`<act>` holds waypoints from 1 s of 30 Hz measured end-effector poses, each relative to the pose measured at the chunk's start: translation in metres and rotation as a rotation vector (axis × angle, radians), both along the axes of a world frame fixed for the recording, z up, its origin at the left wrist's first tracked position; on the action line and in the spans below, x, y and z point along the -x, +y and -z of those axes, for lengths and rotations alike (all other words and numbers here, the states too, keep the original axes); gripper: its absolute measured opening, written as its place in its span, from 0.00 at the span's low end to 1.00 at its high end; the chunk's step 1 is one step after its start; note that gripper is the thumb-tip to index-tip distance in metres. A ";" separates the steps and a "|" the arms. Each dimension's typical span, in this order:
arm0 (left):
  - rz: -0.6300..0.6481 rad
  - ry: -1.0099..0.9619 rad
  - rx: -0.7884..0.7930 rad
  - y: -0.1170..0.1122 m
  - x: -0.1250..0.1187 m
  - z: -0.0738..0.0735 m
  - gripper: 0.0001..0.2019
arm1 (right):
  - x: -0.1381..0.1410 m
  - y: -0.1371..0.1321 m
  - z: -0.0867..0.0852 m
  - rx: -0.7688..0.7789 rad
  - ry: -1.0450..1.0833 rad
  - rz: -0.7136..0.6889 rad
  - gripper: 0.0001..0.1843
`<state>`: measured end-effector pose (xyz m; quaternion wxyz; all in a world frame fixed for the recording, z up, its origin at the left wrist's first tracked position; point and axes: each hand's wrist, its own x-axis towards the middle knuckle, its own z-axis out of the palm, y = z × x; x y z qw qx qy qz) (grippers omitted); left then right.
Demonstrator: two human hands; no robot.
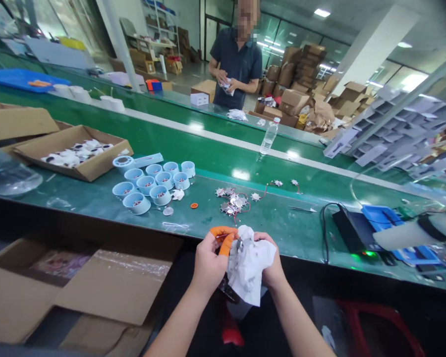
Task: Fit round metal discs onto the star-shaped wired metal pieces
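Note:
My left hand [214, 258], with orange covers on its fingers, pinches the left side of a crumpled white tissue or cloth [250, 265]. A small dark, shiny bit shows by those fingertips, too blurred to name. My right hand [271, 260] grips the same white piece from the right, its fingers mostly behind it. Just beyond both hands, on the green bench, lies a cluster of small silvery round parts with red wires [232, 202]. To the left stand several light-blue cups [137, 203] with small parts inside. An orange disc [194, 206] lies between.
An open cardboard box [92, 171] of white pieces stands at left. Tweezers [302, 208], a black device [357, 230] and a blue tray [382, 218] are at right. A water bottle [269, 136] stands farther back. Another person [236, 64] stands across the bench.

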<state>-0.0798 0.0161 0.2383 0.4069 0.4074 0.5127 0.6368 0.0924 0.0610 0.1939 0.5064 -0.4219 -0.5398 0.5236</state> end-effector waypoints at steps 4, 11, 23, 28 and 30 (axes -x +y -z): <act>-0.005 0.055 0.017 -0.009 -0.001 -0.002 0.11 | -0.002 -0.013 -0.014 0.008 -0.009 -0.095 0.12; 0.000 0.058 0.072 -0.030 -0.005 0.006 0.11 | -0.015 -0.033 -0.019 0.123 -0.027 -0.248 0.14; 0.059 0.105 0.109 -0.055 -0.008 0.013 0.10 | -0.024 -0.038 -0.026 0.288 -0.227 -0.513 0.09; 0.092 0.106 0.117 -0.063 -0.006 0.020 0.10 | -0.014 -0.042 -0.022 0.402 -0.174 -0.443 0.10; 0.067 0.082 0.126 -0.064 -0.005 0.022 0.10 | -0.010 -0.044 -0.019 0.416 -0.100 -0.411 0.11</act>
